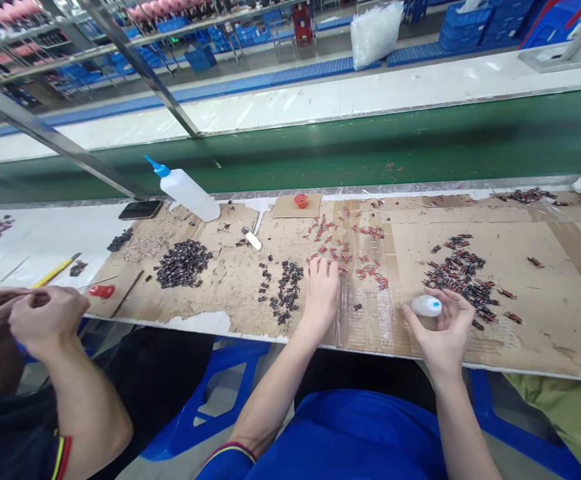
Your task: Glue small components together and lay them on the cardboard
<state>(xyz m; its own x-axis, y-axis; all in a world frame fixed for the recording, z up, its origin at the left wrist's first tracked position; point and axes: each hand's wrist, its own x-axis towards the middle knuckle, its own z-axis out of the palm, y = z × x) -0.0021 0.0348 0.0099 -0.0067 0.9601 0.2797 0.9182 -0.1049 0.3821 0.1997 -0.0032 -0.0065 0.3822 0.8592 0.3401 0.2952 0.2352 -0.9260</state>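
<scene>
My right hand is wrapped around a small white squeeze bottle, its blue tip pointing toward me. Just beyond that hand lies a loose pile of small black-and-red parts. My left hand rests on the cardboard, fingers bent down and close together at the near edge of scattered small red parts. Its fingertips are hidden, so anything pinched there does not show. Left of this hand are small black parts, some loosely lined up.
A co-worker's hands work at the left. Behind are a large white bottle with blue nozzle, a phone, a red cap and a heap of black pieces. A yellow knife lies left. A green conveyor belt runs behind.
</scene>
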